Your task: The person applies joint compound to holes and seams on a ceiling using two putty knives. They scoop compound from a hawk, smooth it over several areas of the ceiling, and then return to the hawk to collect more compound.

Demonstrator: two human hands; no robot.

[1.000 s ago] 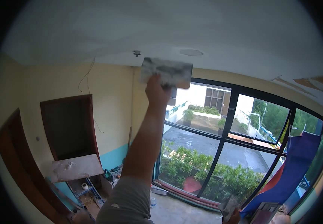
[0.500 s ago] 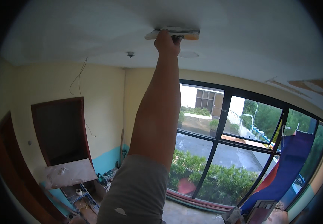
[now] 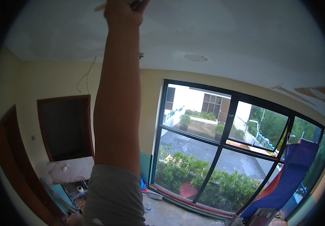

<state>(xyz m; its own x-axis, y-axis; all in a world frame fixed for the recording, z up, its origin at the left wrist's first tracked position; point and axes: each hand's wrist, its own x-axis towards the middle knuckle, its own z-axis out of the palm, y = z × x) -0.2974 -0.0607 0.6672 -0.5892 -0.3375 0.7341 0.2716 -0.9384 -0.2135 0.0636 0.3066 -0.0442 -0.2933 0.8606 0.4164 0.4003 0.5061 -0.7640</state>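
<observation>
My left arm reaches straight up past the doorway wall, and my left hand [image 3: 123, 15] is at the ceiling, cut off by the top edge. Its fingers are closed round a wide putty knife [image 3: 100, 7]. Only a pale end of the blade sticks out left of the hand; the rest is hidden or out of the picture. The white ceiling [image 3: 170, 34] around it has faint uneven smears, and an oval grey patch [image 3: 195, 57] lies farther off to the right. My right hand does not show.
A small ceiling fitting [image 3: 141, 55] peeks out beside my forearm. Loose wires [image 3: 88, 74] hang near the dark doorway [image 3: 65, 128]. Below stands a stained board [image 3: 70, 170] with a white roll [image 3: 80, 189]. Large windows [image 3: 218, 147] and a blue cloth [image 3: 296, 169] fill the right side.
My left hand has moved left and up in the picture with the putty knife, now partly out of frame. The view has shifted, uncovering more window and the ceiling patch.
</observation>
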